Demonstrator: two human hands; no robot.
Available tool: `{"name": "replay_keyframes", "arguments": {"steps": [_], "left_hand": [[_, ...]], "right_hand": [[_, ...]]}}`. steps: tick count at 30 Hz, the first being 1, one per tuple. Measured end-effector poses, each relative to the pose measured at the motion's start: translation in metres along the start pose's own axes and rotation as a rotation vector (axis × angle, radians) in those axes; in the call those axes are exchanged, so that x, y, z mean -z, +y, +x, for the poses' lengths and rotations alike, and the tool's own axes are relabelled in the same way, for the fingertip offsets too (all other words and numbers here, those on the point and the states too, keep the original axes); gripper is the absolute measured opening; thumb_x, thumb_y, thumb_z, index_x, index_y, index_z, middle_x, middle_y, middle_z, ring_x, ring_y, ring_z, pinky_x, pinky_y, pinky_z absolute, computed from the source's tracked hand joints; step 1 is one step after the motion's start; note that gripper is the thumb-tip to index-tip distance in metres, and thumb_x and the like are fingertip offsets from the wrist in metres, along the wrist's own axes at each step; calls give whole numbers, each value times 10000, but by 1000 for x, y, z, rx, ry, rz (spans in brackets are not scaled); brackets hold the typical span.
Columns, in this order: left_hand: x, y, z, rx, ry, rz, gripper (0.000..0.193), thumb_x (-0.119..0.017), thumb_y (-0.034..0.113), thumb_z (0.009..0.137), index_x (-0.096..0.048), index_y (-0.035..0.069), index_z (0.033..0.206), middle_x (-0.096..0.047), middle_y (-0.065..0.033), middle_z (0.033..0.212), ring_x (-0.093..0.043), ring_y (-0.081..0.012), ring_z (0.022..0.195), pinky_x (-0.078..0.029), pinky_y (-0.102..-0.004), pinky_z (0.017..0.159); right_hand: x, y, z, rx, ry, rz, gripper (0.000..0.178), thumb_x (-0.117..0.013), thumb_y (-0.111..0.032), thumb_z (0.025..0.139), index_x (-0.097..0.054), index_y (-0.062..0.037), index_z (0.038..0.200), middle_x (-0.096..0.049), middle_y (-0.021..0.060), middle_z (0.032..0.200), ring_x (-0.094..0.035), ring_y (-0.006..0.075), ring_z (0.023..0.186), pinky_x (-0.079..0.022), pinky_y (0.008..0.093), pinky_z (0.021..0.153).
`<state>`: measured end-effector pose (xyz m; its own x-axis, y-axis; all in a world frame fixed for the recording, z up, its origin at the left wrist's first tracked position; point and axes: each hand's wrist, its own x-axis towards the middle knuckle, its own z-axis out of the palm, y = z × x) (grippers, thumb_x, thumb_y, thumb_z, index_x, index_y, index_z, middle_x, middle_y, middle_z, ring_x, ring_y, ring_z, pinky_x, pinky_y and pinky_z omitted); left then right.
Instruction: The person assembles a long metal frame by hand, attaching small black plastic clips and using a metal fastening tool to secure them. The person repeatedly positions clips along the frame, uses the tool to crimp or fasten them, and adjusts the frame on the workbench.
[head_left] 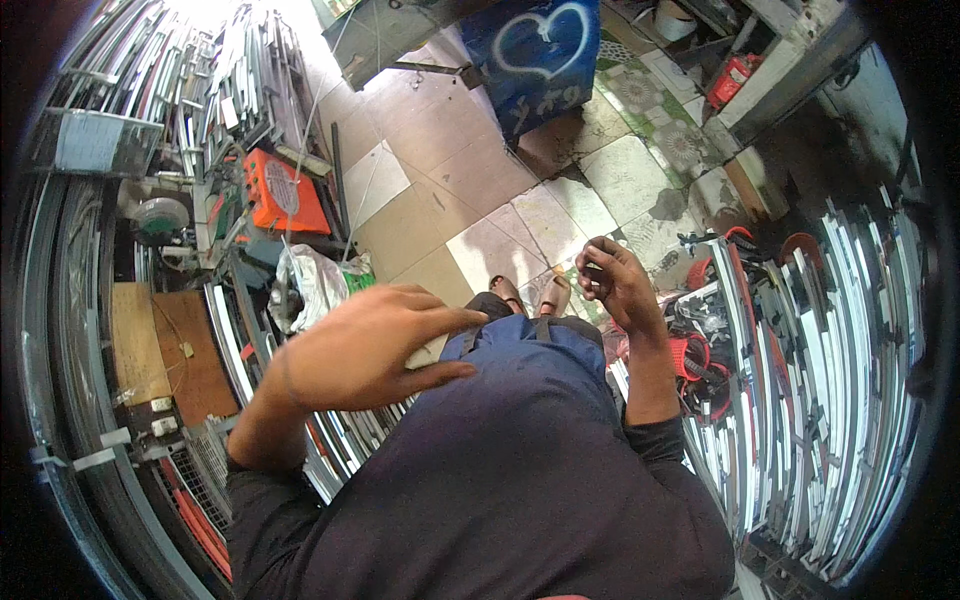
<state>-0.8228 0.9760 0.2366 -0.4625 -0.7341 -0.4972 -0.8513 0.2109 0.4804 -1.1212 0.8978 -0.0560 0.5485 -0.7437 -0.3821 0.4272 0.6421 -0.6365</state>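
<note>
My left hand is held in front of my waist, palm down. Its fingers are stretched out and the thumb stands apart from them, with nothing seen in the grasp. On the other side, my right hand is raised over the tiled floor with its fingers curled toward the thumb. Whether anything small sits between those fingertips I cannot make out. Between the hands is the dark blue cloth at my waist. A crumpled white plastic bag lies beyond my left hand.
Long metal profiles stand packed on the right, with more profiles at the far left. An orange box stands left of the tiled floor. Ahead is a blue panel with a painted heart. Red baskets sit beside my right forearm.
</note>
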Motion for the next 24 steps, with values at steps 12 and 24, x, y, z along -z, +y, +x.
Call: {"name": "replay_keyframes", "arguments": {"steps": [12, 24], "left_hand": [[-120, -79, -30, 321, 637, -1234, 291, -743, 243, 1146, -755, -34, 1060, -766, -92, 809, -776, -170, 672, -667, -326, 651], [-217, -145, -63, -37, 1082, -1812, 374, -547, 352, 1238, -705, 33, 1354, -725, -62, 810, -703, -178, 586, -582, -324, 553]], "right_hand": [[-37, 15, -20, 40, 91, 223, 196, -610, -220, 1178, -651, -32, 1217, -577, 27, 939, -619, 173, 888, -543, 299, 781], [-93, 27, -25, 200, 6, 289, 91, -619, -174, 1173, -654, -94, 1147, -554, -13, 863, -642, 182, 943, -566, 403, 950]]}}
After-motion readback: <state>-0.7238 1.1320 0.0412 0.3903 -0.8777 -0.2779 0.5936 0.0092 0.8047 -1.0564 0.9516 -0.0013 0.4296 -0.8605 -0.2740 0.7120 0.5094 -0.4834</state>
